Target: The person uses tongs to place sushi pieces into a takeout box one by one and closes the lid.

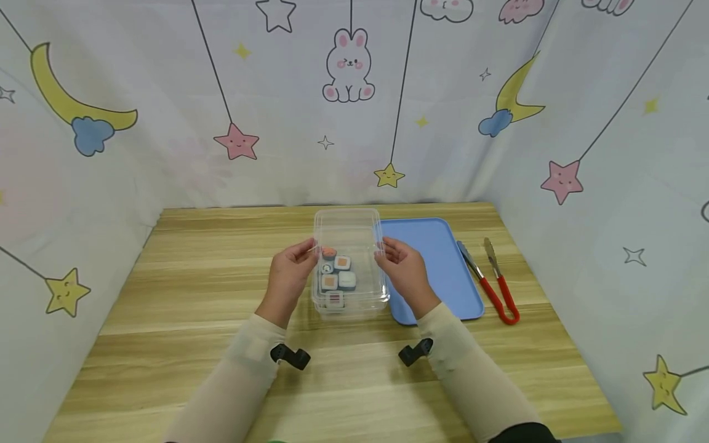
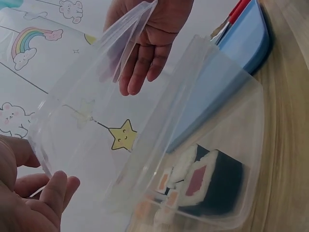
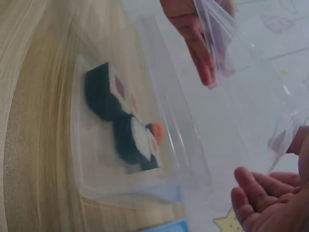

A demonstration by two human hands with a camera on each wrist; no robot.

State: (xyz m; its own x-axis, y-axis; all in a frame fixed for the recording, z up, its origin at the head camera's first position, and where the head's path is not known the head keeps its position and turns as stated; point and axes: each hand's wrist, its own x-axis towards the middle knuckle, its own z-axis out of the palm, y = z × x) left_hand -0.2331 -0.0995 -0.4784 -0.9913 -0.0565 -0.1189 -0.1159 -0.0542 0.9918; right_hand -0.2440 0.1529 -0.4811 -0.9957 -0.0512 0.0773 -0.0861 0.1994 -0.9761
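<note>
A clear plastic lid [image 2: 72, 111] is held level between my two hands, a little above a clear plastic container [image 3: 78, 154]. My left hand [image 1: 290, 274] pinches the lid's left edge between thumb and fingers. On the opposite edge, my right hand [image 1: 407, 271] pinches it the same way. Several sushi pieces [image 1: 343, 263] sit inside the container on its left side, some wrapped in dark seaweed with white rice showing. One piece with orange topping [image 1: 328, 253] lies at the back of the group. In the head view the lid overlaps the container and the sushi.
Just right of the container lies a blue tray [image 1: 437, 264], partly behind my right hand. Tongs with red handles [image 1: 506, 301] rest at the tray's right side, one tip over its edge. The wooden table [image 1: 210, 264] meets a patterned curtain [image 1: 288, 166] at the back.
</note>
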